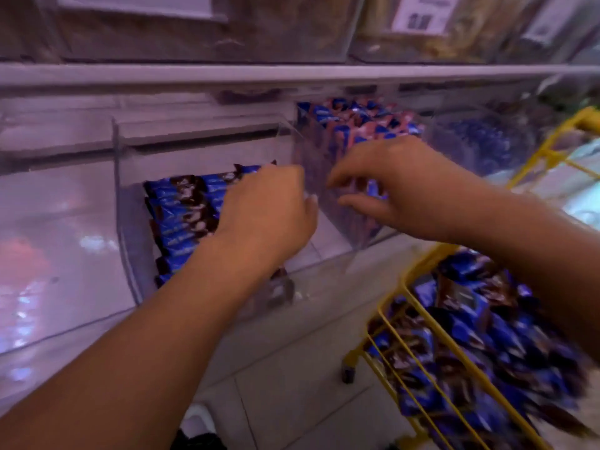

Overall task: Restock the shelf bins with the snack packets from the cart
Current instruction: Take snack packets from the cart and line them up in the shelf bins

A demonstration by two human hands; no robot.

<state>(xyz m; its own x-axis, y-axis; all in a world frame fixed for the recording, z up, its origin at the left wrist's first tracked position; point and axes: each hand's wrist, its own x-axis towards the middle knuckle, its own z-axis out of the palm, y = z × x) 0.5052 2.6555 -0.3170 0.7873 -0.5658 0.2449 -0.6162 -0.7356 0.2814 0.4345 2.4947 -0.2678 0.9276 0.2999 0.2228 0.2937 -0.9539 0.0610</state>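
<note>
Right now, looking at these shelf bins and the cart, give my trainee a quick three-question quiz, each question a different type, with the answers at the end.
1. True or false: the yellow wire cart holds no snack packets.
2. Which bin is the left hand reaching into? A) the clear bin with a neat row of blue packets, B) the bin of blue and pink packets, C) a top-shelf bin.
3. Fill in: the right hand hovers with fingers spread, holding ____.

Key: 1 false, blue packets in the cart fill it. 2 A. 3 nothing.
</note>
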